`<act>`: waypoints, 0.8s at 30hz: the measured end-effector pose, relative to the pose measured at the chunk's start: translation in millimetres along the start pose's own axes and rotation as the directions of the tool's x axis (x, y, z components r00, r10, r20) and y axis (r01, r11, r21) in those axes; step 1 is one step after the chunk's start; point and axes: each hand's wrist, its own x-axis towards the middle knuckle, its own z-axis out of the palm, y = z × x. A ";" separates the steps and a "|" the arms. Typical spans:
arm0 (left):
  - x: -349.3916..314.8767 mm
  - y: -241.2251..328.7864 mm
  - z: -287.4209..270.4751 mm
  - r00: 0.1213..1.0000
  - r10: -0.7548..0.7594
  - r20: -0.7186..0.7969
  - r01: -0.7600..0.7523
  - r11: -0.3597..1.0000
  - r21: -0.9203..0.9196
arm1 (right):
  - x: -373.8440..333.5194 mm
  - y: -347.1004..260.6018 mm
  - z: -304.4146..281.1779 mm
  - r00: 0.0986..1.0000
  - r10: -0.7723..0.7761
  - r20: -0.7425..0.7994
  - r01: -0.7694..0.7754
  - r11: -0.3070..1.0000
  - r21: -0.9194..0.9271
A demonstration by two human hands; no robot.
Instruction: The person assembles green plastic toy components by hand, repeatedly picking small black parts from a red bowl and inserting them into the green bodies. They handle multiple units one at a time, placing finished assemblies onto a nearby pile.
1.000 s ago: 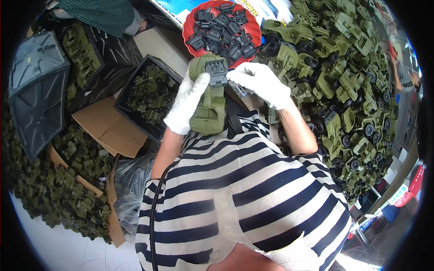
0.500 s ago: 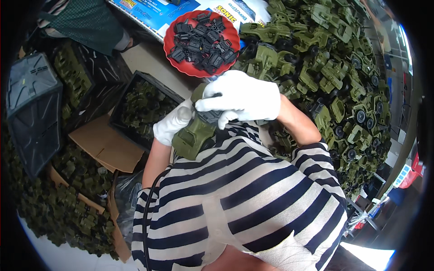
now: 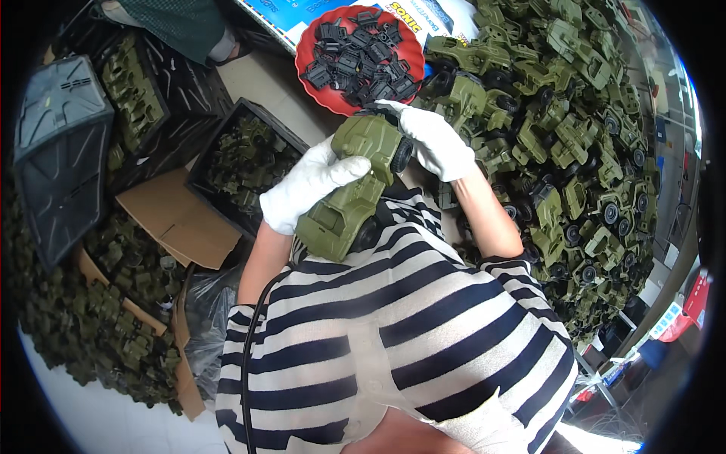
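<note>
A green toy jeep (image 3: 344,200) with black wheels lies tilted in front of my chest. My white-gloved left hand (image 3: 314,181) grips it from the left, thumb across its middle. My right hand (image 3: 432,140), gloved too, is at the jeep's far end, beside the near rim of a red scalloped bowl (image 3: 304,57). Its fingers bend round something dark that I cannot make out; the fingertips are partly hidden. Small black plastic parts (image 3: 355,57) fill the bowl.
Green toy vehicles (image 3: 567,136) are heaped on the right. On the left are a black crate of green parts (image 3: 219,151), a grey crate (image 3: 60,136), cardboard flaps (image 3: 178,219) and another green pile (image 3: 98,333). Another person's dark green clothing (image 3: 170,26) shows at the upper left.
My right hand has moved from the jeep's middle to its far end by the bowl. The jeep is turned and more of its top shows; my left thumb now lies across it.
</note>
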 end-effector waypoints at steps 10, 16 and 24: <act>-1.7 -0.3 1.3 1.000 -0.002 0.028 0.003 1.000 -0.031 | 1.9 4.3 -10.9 0.999 0.004 0.054 -0.001 0.999 -0.047; -3.2 -3.0 2.8 1.000 -0.004 0.020 0.007 0.991 -0.137 | 3.6 8.8 -17.2 0.994 -0.044 0.096 0.052 0.995 -0.081; 7.2 -15.2 10.3 0.987 0.051 -0.151 -0.062 0.996 -0.071 | 8.1 -8.6 -10.1 0.984 -0.088 0.153 0.155 0.845 -0.511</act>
